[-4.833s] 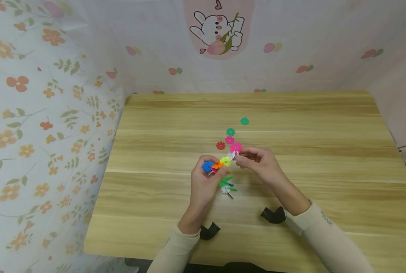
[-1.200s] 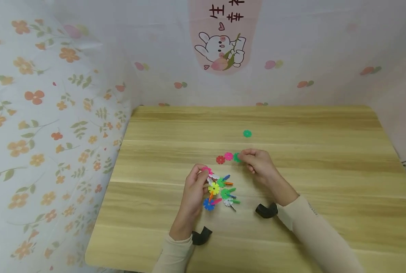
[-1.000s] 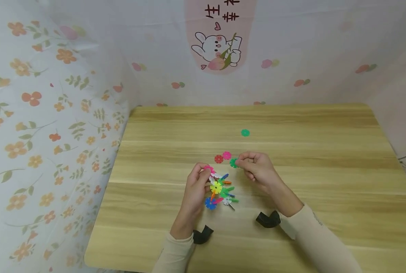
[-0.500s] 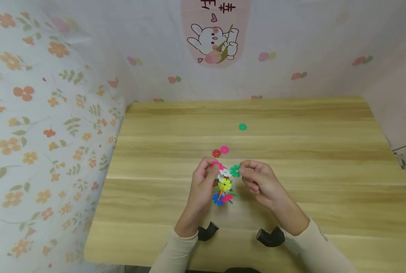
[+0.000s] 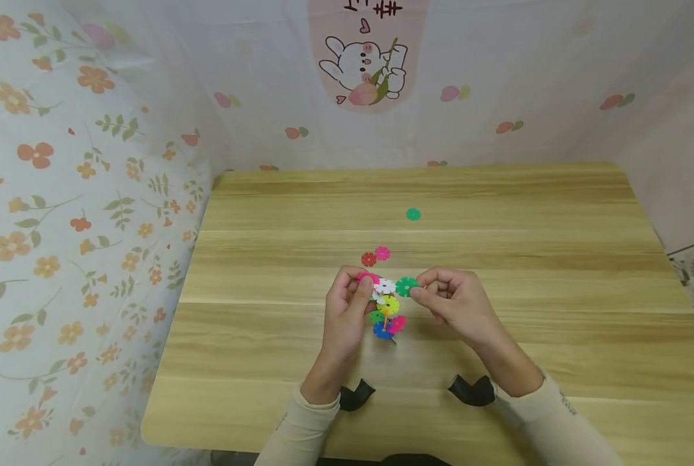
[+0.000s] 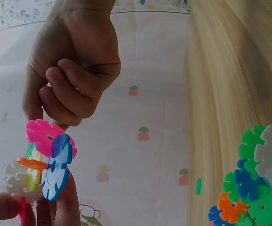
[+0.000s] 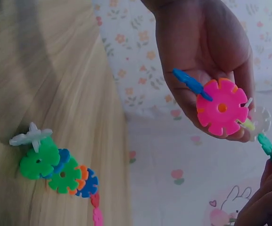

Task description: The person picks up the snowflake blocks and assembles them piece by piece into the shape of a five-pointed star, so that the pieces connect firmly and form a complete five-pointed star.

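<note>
My left hand (image 5: 345, 310) holds a joined cluster of notched plastic snowflake discs, gripping it at a pink disc (image 5: 368, 278). White (image 5: 384, 287), yellow (image 5: 388, 305), orange, blue (image 5: 384, 330) and another pink disc (image 5: 397, 323) hang from it. Between the right hand's (image 5: 458, 301) thumb and finger is a green disc (image 5: 406, 287), its edge right at the white disc's rim. The right wrist view shows this green disc (image 7: 266, 146) edge-on beside the white one (image 7: 260, 122). A second joined cluster of green, blue, orange and white discs (image 6: 263, 205) lies on the table, mostly hidden in the head view.
Loose red (image 5: 368, 259) and pink (image 5: 382, 253) discs lie just beyond the hands on the wooden table (image 5: 265, 259). Farther back is a loose green disc (image 5: 414, 214). Black curved pieces (image 5: 355, 395) stick out at both wrists. Printed cloth (image 5: 254, 90) hangs behind and at left.
The right hand has picked up a green disc from the table and brought it to the cluster's white disc. The left hand has turned the cluster and raised it slightly toward the right hand.
</note>
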### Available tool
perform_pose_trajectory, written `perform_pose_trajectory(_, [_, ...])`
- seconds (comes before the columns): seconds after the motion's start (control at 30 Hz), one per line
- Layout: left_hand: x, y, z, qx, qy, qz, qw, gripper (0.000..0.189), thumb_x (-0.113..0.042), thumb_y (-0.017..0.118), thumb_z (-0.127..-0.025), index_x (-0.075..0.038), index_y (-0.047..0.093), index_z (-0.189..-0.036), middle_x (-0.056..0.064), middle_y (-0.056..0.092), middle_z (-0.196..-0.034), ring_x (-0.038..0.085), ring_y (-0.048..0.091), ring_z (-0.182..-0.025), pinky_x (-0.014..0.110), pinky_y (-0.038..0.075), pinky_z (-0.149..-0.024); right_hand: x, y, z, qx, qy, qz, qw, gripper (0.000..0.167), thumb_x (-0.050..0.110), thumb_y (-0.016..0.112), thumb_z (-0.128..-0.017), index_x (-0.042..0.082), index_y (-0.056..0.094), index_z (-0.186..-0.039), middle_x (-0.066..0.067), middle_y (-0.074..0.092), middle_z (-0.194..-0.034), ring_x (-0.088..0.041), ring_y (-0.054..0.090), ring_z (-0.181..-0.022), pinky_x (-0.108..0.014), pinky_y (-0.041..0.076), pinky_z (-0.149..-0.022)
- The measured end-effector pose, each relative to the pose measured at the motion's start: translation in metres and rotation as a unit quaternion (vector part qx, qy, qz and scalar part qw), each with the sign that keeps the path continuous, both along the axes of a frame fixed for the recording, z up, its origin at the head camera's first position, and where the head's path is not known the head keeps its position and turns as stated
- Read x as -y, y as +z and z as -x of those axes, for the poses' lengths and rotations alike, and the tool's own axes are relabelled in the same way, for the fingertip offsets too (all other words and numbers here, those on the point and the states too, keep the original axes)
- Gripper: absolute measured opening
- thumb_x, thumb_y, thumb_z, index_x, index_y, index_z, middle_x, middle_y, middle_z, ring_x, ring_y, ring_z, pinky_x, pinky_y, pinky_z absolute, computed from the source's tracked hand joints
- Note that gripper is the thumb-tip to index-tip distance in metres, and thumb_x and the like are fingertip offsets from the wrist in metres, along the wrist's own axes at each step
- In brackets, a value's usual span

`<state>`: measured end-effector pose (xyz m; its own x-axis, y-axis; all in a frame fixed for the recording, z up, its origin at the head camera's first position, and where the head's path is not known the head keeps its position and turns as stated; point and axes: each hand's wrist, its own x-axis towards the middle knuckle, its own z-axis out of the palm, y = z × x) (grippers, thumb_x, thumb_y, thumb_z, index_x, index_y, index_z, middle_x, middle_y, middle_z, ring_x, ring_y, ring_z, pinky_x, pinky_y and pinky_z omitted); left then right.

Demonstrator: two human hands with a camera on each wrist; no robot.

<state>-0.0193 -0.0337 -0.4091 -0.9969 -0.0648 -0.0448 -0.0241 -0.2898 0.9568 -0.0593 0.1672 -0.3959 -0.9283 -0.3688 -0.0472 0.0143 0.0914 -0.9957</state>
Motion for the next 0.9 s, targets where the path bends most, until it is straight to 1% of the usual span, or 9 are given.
perform_pose_trajectory(0.23, [-0.001,0.001,0.000,0.003,0.005,0.004,1.0000,0.017,-0.019,0.055,-0.104,-0.003,0.051,-0.110,0.011,0.059,-0.101,0.022,0.062,-0.090,0.030,0.058,-0.077,-0.001,0.004,0.004,-0.028,0.020,0.009,0.9994,0.008,0.003,0.071,-0.092,-0.004,0.067,-0.093,-0.003,0.050,-0.059,-0.013,0.037,-0.045,-0.027,0.030,-0.037])
perform_pose_trajectory(0.37, [-0.001,0.001,-0.001,0.001,-0.002,0.009,1.0000,0.019,-0.020,0.054,-0.105,-0.002,0.050,-0.109,0.012,0.059,-0.101,0.022,0.062,-0.090,0.031,0.058,-0.077,0.002,0.002,0.005,-0.035,0.030,0.036,0.9983,0.007,0.000,0.070,-0.092,-0.006,0.065,-0.093,-0.003,0.047,-0.058,-0.014,0.034,-0.045,-0.029,0.026,-0.036])
perform_pose_trajectory(0.53, [-0.001,-0.001,-0.003,-0.006,-0.004,0.011,0.9999,0.019,-0.018,0.056,-0.104,0.000,0.050,-0.106,0.013,0.060,-0.098,0.021,0.064,-0.086,0.032,0.059,-0.076,0.006,-0.003,0.003,-0.028,0.012,0.066,0.9973,0.011,0.000,0.068,-0.093,-0.010,0.063,-0.091,-0.002,0.043,-0.055,-0.015,0.032,-0.044,-0.030,0.024,-0.036])
perform_pose_trajectory(0.6, [-0.001,-0.002,-0.003,-0.012,-0.003,0.012,0.9999,0.020,-0.018,0.058,-0.103,0.001,0.050,-0.105,0.014,0.061,-0.098,0.021,0.065,-0.085,0.033,0.059,-0.076,0.008,-0.005,0.001,-0.028,-0.001,0.068,0.9973,0.012,0.000,0.069,-0.093,-0.009,0.062,-0.090,-0.002,0.043,-0.055,-0.014,0.032,-0.044,-0.029,0.024,-0.036])
perform_pose_trajectory(0.7, [0.001,-0.002,-0.003,-0.024,-0.007,0.018,0.9995,0.022,-0.019,0.059,-0.102,0.002,0.050,-0.104,0.015,0.062,-0.100,0.020,0.065,-0.085,0.034,0.059,-0.077,0.009,-0.005,0.000,-0.034,-0.009,0.069,0.9970,0.010,-0.001,0.068,-0.093,-0.008,0.062,-0.088,-0.002,0.043,-0.055,-0.013,0.033,-0.043,-0.029,0.024,-0.036])
perform_pose_trajectory(0.8, [0.002,-0.002,-0.003,-0.034,-0.011,0.025,0.9990,0.023,-0.018,0.060,-0.102,0.002,0.051,-0.103,0.015,0.062,-0.100,0.021,0.065,-0.085,0.033,0.059,-0.076,0.008,-0.003,0.002,-0.046,-0.004,0.065,0.9968,0.006,-0.005,0.068,-0.091,-0.006,0.063,-0.087,-0.002,0.045,-0.055,-0.013,0.034,-0.043,-0.028,0.025,-0.035])
perform_pose_trajectory(0.9, [0.002,-0.003,-0.003,-0.036,-0.011,0.027,0.9989,0.022,-0.017,0.061,-0.101,0.003,0.051,-0.101,0.015,0.062,-0.100,0.023,0.063,-0.083,0.030,0.058,-0.075,0.007,0.000,0.004,-0.057,0.008,0.048,0.9972,0.005,-0.005,0.069,-0.090,-0.004,0.065,-0.088,-0.003,0.048,-0.056,-0.012,0.035,-0.043,-0.028,0.026,-0.035])
